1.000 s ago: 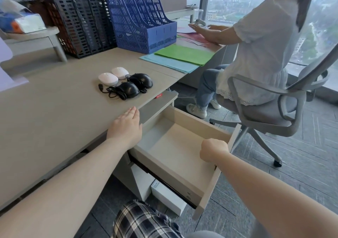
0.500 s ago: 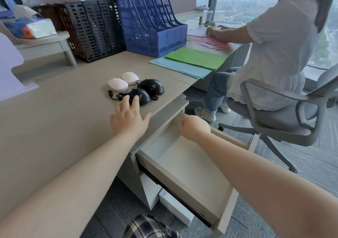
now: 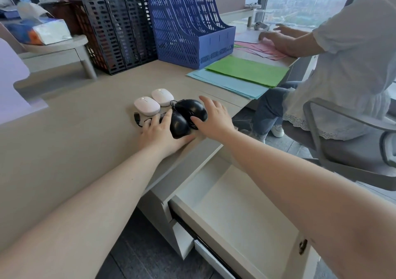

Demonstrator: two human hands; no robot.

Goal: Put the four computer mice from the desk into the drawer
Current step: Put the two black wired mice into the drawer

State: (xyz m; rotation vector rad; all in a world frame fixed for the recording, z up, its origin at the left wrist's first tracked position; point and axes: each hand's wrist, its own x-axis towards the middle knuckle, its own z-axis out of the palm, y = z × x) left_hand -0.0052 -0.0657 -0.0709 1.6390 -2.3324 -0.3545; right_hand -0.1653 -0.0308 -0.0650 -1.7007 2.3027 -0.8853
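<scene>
Left hand (image 3: 158, 131) cups the near black wired mouse (image 3: 179, 124); right hand (image 3: 214, 119) cups the far black wired mouse (image 3: 191, 108). Neither grip is closed. Gather cables, lift, lower into the drawer (image 3: 233, 212) below-right.

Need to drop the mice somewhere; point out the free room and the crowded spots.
The open drawer is bare. The desk is bare left of the white mice. It is crowded where the left hand and right hand meet the black mice.
</scene>
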